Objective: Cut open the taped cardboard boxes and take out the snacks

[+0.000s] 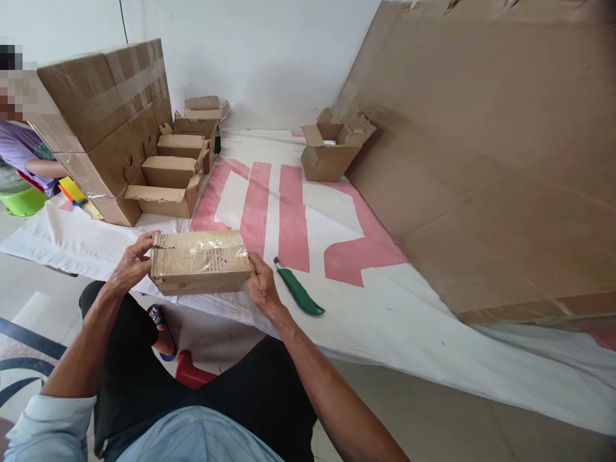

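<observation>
A small cardboard box (199, 262), taped over its top, is held level at the table's front edge. My left hand (132, 262) grips its left end, fingers closed on the side. On the right end, my right hand (264, 284) holds the box with thumb and fingers; part of the fingers is hidden. Just right of that hand lies a green-handled utility knife (299, 285), on the cloth and apart from the hand.
White and pink cloth (293, 218) covers the table. Open cardboard bins (166, 199) stand at left beside stacked cartons (106, 122). Another open box (330, 154) sits at the back, near a large cardboard panel (486, 160) on the right. A person (29, 154) is at far left.
</observation>
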Motion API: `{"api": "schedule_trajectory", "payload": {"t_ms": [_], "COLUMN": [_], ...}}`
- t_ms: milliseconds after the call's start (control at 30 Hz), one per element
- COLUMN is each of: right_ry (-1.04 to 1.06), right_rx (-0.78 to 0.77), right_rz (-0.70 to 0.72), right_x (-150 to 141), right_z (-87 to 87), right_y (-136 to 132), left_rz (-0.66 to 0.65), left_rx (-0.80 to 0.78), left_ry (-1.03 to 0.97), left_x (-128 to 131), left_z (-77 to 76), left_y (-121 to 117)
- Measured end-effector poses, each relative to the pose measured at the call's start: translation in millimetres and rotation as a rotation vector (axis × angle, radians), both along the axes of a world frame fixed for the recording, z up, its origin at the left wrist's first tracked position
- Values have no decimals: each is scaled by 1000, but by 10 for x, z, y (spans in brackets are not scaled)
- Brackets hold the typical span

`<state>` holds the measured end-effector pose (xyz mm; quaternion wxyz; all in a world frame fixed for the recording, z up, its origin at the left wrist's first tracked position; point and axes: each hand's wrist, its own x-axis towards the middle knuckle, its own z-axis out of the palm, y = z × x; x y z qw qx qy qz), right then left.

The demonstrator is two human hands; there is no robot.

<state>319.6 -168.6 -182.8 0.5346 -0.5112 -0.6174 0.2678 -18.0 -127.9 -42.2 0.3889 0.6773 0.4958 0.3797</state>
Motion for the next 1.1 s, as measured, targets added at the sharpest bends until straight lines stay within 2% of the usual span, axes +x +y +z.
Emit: {"api": "schedule_trajectory", "payload": {"t_ms": [167,300,433,533,633,767,867,933,1000,1100], "right_ry": [-125,-402,-652,-764,-781,-720,-604,-418,-144,243], "right_rx": [47,75,-51,-171,-252,-293,-274,-270,-313,-369], "right_rz": [-36,-221,-363,-382,-390,-385,-406,-437,-422,-284], "right_x": [149,456,826,1014,1087,1070,1038,1025,1013,965], "right_z": [4,-96,-203,-245,-272,-272,-201,-105,32,310], "right_y": [-15,-142,-400,-577,-662,-659,-626,-609,-601,-608], "left_rz": [-20,-42,-85,-97,-92,-74,-67,-70,-85,-123], "left_rx": [19,22,56,40,23,28,51,74,94,114], "left_ry": [-94,-149,-184,-194,-186,-168,-135,-95,-60,-22], "left_x": [64,38,7,-4,-8,-16,-34,-52,-71,-91], "left_z": [-70,-115,-165,-186,-189,-184,-179,-174,-167,-156], "left_y": [-54,-69,-51,-50,-71,-110,-130,-138,-143,-153]}}
